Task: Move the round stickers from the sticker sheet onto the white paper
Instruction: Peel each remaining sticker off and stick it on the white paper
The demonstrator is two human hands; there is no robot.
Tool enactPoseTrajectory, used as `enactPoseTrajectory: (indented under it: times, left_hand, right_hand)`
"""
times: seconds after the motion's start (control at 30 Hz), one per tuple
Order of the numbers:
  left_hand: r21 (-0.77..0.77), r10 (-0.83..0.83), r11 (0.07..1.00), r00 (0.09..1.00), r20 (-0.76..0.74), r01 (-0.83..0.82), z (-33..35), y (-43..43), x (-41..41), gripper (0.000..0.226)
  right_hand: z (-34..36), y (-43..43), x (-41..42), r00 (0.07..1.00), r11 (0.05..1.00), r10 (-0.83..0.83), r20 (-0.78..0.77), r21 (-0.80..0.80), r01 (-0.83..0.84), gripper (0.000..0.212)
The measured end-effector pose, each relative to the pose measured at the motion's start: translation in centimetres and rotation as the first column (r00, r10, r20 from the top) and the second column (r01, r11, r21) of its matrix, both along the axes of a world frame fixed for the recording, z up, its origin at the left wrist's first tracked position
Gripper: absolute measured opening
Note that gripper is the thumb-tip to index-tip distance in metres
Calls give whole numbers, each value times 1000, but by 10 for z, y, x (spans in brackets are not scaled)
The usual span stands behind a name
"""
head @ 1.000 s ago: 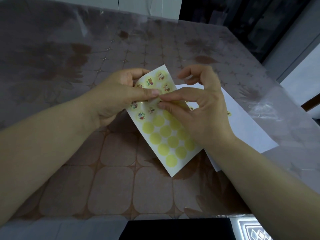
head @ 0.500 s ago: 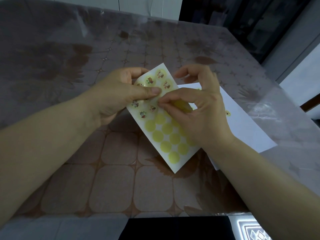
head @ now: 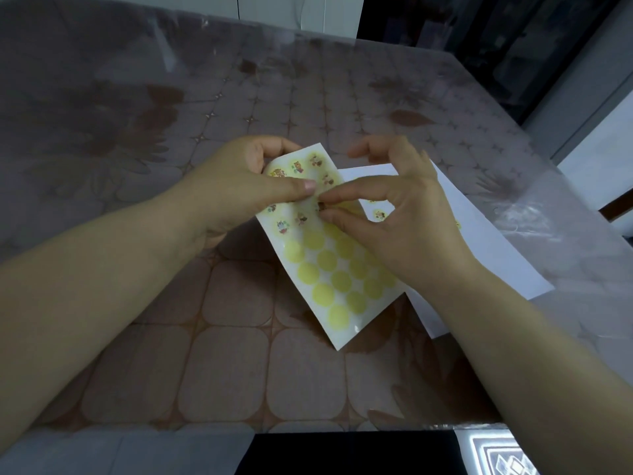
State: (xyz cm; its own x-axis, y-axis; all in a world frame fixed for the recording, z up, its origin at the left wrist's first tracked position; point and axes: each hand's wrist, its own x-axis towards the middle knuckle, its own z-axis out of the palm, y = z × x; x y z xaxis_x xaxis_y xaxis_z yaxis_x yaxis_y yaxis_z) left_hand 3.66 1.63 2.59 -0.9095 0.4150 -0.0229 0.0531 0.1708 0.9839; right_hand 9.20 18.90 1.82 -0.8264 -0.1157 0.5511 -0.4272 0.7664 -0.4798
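Since half a second ago the right hand point(head: 404, 228) has drawn thumb and forefinger together at the middle of the sticker sheet point(head: 329, 279). A round sticker point(head: 322, 205) now stands pinched between them with its edge off the backing.

Beneath it all is the bench point(head: 205, 354), under a clear glossy cover printed with brown rounded squares and leaf shapes. On its right side the white paper point(head: 496, 255) lies flat, partly under the right wrist. The sticker sheet slants from the left hand point(head: 233, 190) towards the near edge, and its right side overlaps the paper's left edge.

The left hand grips the sheet's far end, thumb on top and the other fingers point(head: 274, 145) curled behind. The right hand's spare fingers are raised and loosely bent.

The sheet's near half shows plain yellow circles point(head: 337, 315) with no picture. Its far half carries cartoon stickers point(head: 297, 166), and any lettering on them is too small to read. Two small stickers point(head: 379, 214) sit on the paper beside the right hand, with another point(head: 458, 225) further right.
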Motion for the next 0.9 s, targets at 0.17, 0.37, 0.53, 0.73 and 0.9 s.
enactPoseTrajectory:
  times: [0.17, 0.37, 0.53, 0.73, 0.9]
  left_hand:
    - [-25, -8, 1000, 1000, -9, 8, 0, 1, 1, 26]
    - [-148, -66, 988, 992, -110, 49, 2, 4, 7, 20]
    - [-182, -93, 981, 989, -113, 71, 2, 4, 7, 20]
    - [-224, -125, 970, 984, -127, 95, 0, 4, 5, 21]
    - [-176, -171, 972, 983, -66, 158, 0, 3, 5, 31]
  right_hand:
    - [0, -2, 1, 999, 999, -2, -32, 36, 4, 8]
    - [4, -5, 3, 989, 990, -1, 147, 137, -20, 6]
    - [10, -2, 7, 926, 997, 65, 372, -56, -47, 10]
    - [12, 0, 7, 928, 998, 54, 368, -61, -34, 11]
    - [14, 1, 7, 923, 999, 45, 382, -40, -32, 13]
